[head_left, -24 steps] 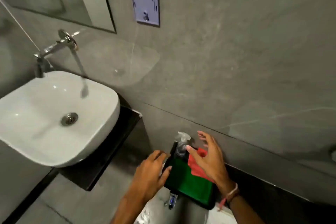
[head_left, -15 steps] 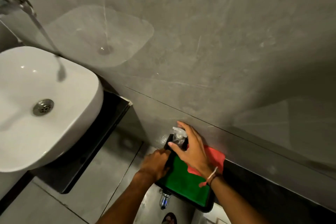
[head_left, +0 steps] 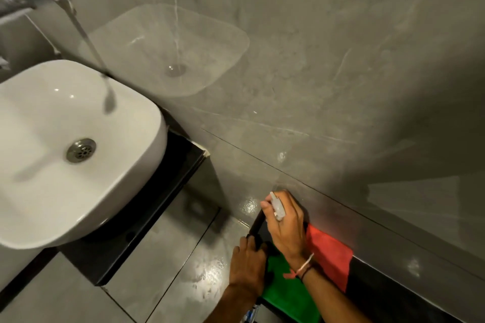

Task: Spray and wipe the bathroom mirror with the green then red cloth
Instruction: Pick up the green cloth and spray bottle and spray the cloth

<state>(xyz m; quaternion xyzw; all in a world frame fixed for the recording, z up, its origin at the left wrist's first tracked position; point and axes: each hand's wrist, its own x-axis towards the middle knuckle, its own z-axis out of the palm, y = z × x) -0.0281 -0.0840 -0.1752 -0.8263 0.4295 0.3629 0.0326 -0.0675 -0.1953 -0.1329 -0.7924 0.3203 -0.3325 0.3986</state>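
While our right hand [head_left: 287, 228] wraps its fingers round the spray bottle [head_left: 277, 206] head over the black tray [head_left: 256, 223], our left hand [head_left: 248, 267] grips the rim. Likely light, slick plastic; hold the neck. Soft green cloth [head_left: 288, 296] and red cloth [head_left: 329, 254] lie there.

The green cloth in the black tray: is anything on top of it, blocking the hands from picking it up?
Yes. The right hand, closed around the clear spray bottle, reaches across the green cloth. The left hand grips the black tray edge beside it.
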